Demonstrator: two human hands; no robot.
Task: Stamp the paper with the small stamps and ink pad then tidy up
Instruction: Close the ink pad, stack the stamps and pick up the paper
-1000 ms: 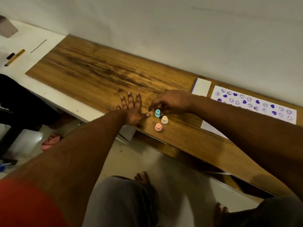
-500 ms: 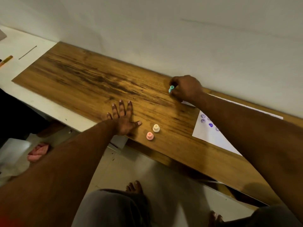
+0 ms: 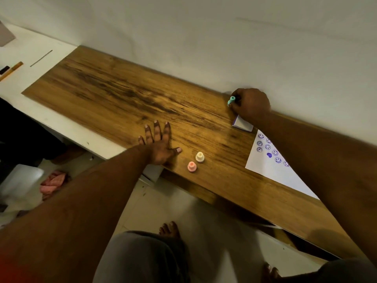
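Observation:
My right hand (image 3: 252, 106) is closed around a small teal stamp (image 3: 231, 100) near the wall, just above the white ink pad (image 3: 242, 125), which my wrist partly covers. My left hand (image 3: 160, 142) lies flat on the wooden board (image 3: 114, 94), fingers spread, holding nothing. A cream stamp (image 3: 200, 157) and a pink stamp (image 3: 192, 166) stand upright just right of its thumb. The white paper (image 3: 271, 172) with purple smiley and heart prints lies to the right, mostly hidden under my right forearm.
The board runs along a white wall. At the far left, a white surface (image 3: 30, 58) holds a pencil (image 3: 11, 71) and a thin stick. Below the board's front edge are tiled floor, my bare feet and a pink cloth (image 3: 53, 181).
My right hand lifted the teal stamp from beside the other two and carried it back and right to the ink pad by the wall. My left hand stayed flat.

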